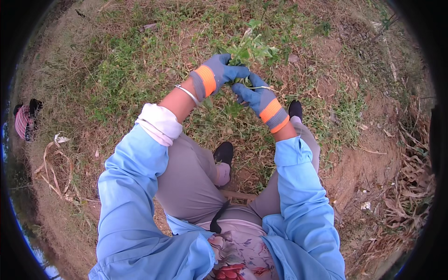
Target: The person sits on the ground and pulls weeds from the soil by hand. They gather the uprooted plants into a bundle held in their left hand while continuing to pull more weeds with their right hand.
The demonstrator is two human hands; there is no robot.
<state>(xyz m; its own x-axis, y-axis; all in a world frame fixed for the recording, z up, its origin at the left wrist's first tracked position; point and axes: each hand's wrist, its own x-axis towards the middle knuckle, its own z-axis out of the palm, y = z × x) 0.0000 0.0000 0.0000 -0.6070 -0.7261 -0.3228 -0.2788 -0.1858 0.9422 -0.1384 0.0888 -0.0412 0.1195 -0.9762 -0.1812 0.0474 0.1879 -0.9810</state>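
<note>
A bunch of leafy green plants [252, 50] is held up in front of me, above the weedy ground. My left hand [222, 74], in a blue and grey glove with an orange cuff band, is closed round the lower part of the bunch. Close against it, my right hand [255, 97], gloved the same way, has its fingers curled at the stems below the leaves. A thin pale stem [262, 87] sticks out across the right glove. The fingers partly hide where the stems end.
Low green weeds [116, 70] and dry grass cover the ground ahead. Dry corn-like leaves [410, 186] lie in a heap at the right, beside bare reddish soil [359, 172]. A person in a checked top [24, 122] is at the far left. My dark shoes [224, 153] stand apart.
</note>
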